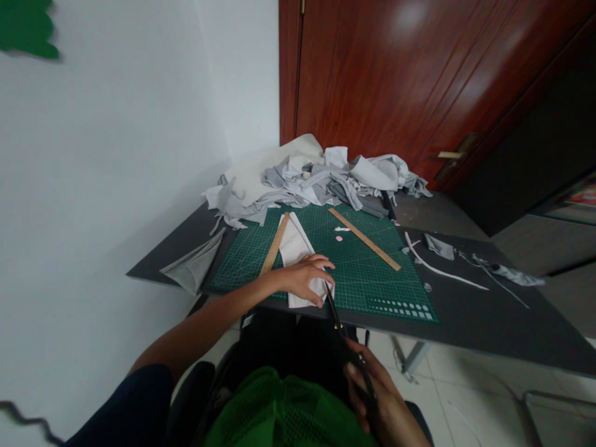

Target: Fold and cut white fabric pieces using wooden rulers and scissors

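Observation:
A piece of off-white fabric point(293, 239) lies on the green cutting mat point(363, 287), narrow at the far end and wider toward the table's front edge. My left hand point(305, 277) rests on its near part, fingers and thumb spread apart. Black scissors point(333, 313) are in my right hand point(372, 388), whose fingers wrap the handles below the table edge. Their blade tips reach the fabric's right edge, between my left thumb and fingers. Whether the blades are parted is hard to make out. One wooden ruler point(275, 243) lies along the fabric's left side.
Grey and white fabric scraps point(321, 180) are heaped at the back of the dark table point(465, 310). A second wooden ruler point(365, 239) lies on the mat, near a pink piece point(339, 238). Folded grey cloth point(195, 264) sits left; a white strip point(442, 271) and scraps lie right.

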`<state>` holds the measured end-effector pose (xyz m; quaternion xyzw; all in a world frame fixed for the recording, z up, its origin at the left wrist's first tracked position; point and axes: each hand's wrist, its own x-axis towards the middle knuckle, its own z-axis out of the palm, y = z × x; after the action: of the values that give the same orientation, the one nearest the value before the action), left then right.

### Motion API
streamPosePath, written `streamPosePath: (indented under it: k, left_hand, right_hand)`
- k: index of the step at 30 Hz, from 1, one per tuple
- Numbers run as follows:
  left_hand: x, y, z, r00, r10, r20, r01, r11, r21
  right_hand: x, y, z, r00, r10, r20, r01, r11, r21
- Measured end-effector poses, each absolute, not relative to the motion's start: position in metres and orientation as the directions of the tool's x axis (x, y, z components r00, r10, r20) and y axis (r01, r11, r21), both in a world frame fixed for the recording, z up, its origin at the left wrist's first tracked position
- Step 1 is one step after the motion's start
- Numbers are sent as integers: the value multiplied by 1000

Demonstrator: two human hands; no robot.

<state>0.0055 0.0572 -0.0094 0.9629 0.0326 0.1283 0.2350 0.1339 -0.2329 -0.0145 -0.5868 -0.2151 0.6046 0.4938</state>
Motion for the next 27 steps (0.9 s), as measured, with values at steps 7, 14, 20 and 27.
streamPosePath:
  k: [7, 14, 20, 27]
  left_hand:
    - [5, 57, -13, 955, 146, 257, 8, -882, 471]
    - [2, 54, -12, 925, 184, 331, 13, -888, 459]
    - [2, 48, -12, 804, 364, 470, 150, -890, 431]
    - [7, 50, -18, 832, 392, 393, 217, -881, 420]
  right_hand:
    - [129, -231, -5, 182, 859, -478, -279, -421, -863]
    - [131, -231, -14, 164, 868, -469, -231, -428, -874]
    - [129, -230, -12, 168, 860, -481, -232, -440, -867]
    - [129, -232, -14, 180, 857, -483, -264, -431, -863]
